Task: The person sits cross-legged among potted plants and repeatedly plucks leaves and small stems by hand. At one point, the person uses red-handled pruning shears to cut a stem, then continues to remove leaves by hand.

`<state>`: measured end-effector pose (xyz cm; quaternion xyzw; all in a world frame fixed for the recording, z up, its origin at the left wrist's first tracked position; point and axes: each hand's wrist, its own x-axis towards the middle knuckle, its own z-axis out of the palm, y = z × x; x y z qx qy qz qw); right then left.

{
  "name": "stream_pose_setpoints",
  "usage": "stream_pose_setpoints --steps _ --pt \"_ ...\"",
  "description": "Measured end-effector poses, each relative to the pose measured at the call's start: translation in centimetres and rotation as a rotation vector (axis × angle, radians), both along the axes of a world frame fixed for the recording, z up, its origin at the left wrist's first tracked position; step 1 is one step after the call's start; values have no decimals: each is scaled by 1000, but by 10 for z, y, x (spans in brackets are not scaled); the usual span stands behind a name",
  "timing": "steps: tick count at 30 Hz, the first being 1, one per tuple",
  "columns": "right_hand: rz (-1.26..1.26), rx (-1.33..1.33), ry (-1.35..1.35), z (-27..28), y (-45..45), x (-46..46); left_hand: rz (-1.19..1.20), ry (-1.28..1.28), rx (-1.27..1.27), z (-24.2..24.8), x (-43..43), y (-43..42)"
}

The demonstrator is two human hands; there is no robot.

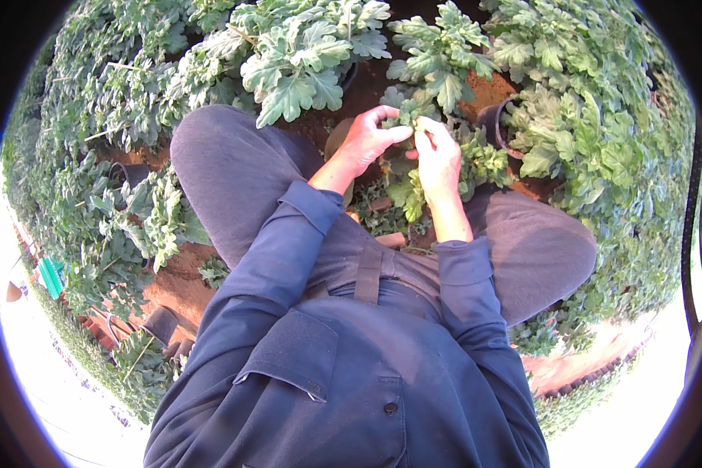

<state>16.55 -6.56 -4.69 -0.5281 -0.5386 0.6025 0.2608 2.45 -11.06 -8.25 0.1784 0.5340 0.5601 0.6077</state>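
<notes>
Between my bent knees, both hands meet at a leafy green shoot (412,111) of a potted plant with lobed leaves. My left hand (374,137) comes from the left, its thumb and fingers pinched on the shoot's leaves. Close against it on the right, my right hand (439,153) has its thumb and forefinger together at the same shoot tip. Yellowish-green lower leaves (408,195) hang below and beside the hands. What exactly lies between the fingertips is too small to tell.
A large leafy plant (304,70) stands ahead of my left knee. A dark plastic pot (494,126) is right of my hands, beside dense foliage (585,128). Another dark pot (161,323) lies on reddish soil (178,286) at lower left.
</notes>
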Motion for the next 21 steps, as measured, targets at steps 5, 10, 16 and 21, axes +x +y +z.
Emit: stream_pose_setpoints --steps 5,10,16,21 --pt "-14 0 35 -1 0 0 -33 15 -102 1 -2 1" --pt "-9 -8 48 -2 -1 1 -54 11 -52 0 -3 0" --pt "-13 19 46 0 -2 1 -53 -70 -53 3 -4 0" --pt "5 -19 57 1 -2 1 -78 -57 -102 0 -9 3"
